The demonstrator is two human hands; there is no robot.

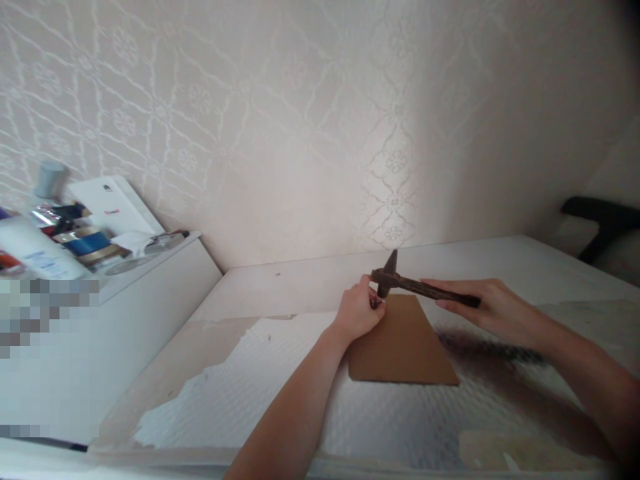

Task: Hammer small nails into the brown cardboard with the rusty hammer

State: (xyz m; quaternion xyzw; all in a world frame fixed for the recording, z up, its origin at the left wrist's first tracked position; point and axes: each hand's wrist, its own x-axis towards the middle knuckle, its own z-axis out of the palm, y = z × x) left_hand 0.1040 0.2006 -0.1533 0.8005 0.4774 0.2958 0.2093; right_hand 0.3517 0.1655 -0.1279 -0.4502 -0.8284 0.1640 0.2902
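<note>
at far left, a white box (117, 208); the left hand (359, 312) curls at the brown board (403, 348) on the surface (260, 287), its hold unclear; beside it, the head of a dark hammer (420, 288), handle gripped by the right hand (495, 303).

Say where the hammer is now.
In the head view, the hammer is right of centre, in the right hand, close beside the left hand, near the far edge of the cardboard.
</note>
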